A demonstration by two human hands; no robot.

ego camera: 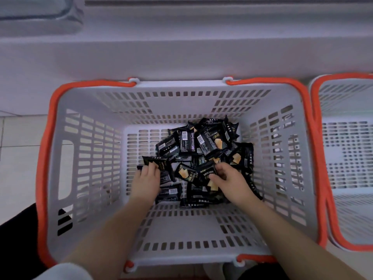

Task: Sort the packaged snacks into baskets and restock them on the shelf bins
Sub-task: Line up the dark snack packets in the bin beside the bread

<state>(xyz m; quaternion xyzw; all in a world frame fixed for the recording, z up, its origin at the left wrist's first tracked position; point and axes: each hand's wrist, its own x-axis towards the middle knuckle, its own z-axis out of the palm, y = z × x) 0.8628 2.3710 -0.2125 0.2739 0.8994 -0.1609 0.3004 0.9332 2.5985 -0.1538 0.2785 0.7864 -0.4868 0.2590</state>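
Note:
A white slotted basket (pixel 105 138) with orange handles stands on the floor below me. On its bottom lies a heap of several black snack packets (pixel 203 142) marked DRYCAKE. Both my hands reach down into it. My left hand (pixel 146 178) grips a black packet (pixel 159 164) at the heap's left edge, fingers curled over it. My right hand (pixel 228 178) pinches another black packet (pixel 207 174) near the middle front of the heap, thumb on top.
A second white basket (pixel 347 138) with orange handles stands touching on the right; no packets show in the part I see. A white shelf base (pixel 181 57) runs across behind both baskets. Pale floor tiles (pixel 18 142) show at the left.

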